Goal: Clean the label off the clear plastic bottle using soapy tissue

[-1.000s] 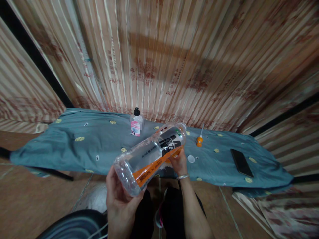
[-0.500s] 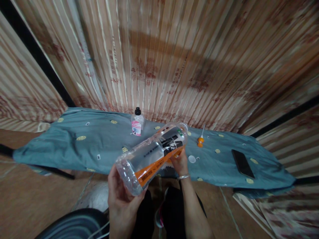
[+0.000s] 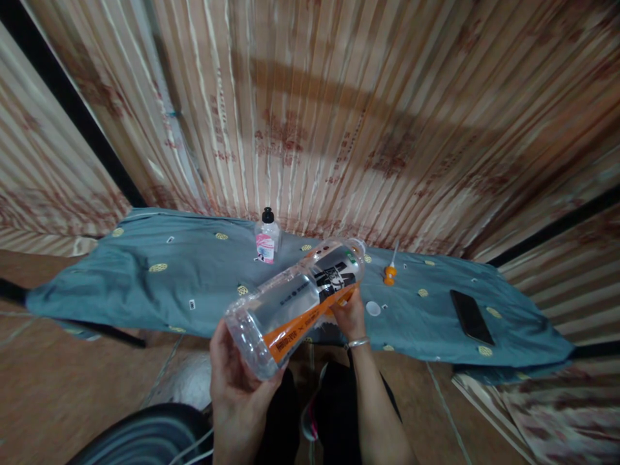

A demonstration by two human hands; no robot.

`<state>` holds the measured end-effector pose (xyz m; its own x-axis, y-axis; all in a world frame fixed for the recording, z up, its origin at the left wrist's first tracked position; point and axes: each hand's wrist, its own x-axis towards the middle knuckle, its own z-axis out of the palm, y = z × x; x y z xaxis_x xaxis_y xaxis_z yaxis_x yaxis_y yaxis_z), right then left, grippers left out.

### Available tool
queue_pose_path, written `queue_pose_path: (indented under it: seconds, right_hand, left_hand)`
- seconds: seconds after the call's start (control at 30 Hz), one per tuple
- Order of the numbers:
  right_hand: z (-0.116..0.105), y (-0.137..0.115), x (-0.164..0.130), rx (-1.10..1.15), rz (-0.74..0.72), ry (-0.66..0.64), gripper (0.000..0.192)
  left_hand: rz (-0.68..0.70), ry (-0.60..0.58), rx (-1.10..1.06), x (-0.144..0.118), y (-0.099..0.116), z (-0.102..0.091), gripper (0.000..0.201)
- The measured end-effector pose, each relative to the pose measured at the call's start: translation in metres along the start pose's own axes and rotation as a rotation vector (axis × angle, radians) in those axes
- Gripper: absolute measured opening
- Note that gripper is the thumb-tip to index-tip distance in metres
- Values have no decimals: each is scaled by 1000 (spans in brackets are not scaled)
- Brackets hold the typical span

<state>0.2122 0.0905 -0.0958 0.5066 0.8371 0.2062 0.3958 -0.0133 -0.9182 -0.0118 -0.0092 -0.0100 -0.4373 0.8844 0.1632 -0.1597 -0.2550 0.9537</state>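
A large clear plastic bottle (image 3: 295,303) with a silver, black and orange label is held tilted over the cloth-covered table, its uncapped-looking neck toward the upper right. My left hand (image 3: 239,381) is closed around its base at the lower left. Near the neck end, my right hand (image 3: 351,315), with a bracelet at the wrist, grips the bottle from below; its fingers are partly hidden behind it. An orange spray or pump top (image 3: 390,274) with a thin tube lies on the cloth to the right. A small clear bottle (image 3: 267,239) with a black cap and pink label stands behind.
The teal patterned cloth (image 3: 208,278) covers a long narrow table against a striped curtain (image 3: 300,129). A dark phone (image 3: 471,316) lies at the right. Below left are a dark round stool-like object (image 3: 145,439) and a white cable (image 3: 194,449).
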Motion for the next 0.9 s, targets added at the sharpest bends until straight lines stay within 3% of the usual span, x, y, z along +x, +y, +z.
queue_pose_path:
  seconds: [0.23,0.4,0.53,0.9]
  right_hand:
    - [1,0,1,-6,-8,5,56]
    - [2,4,2,-22,-22,23,55]
    - [2,4,1,7,-34,14,55]
    - [2,4,1,17,-8,10,55]
  left_hand:
    - [-12,-34,-10,0,-11,-10,91]
    - [12,35,-13,-1,-4,-2,88]
    - [4,-3,-25,0,1,3,83]
    - [-19,51,-17,-2,-1,6,88]
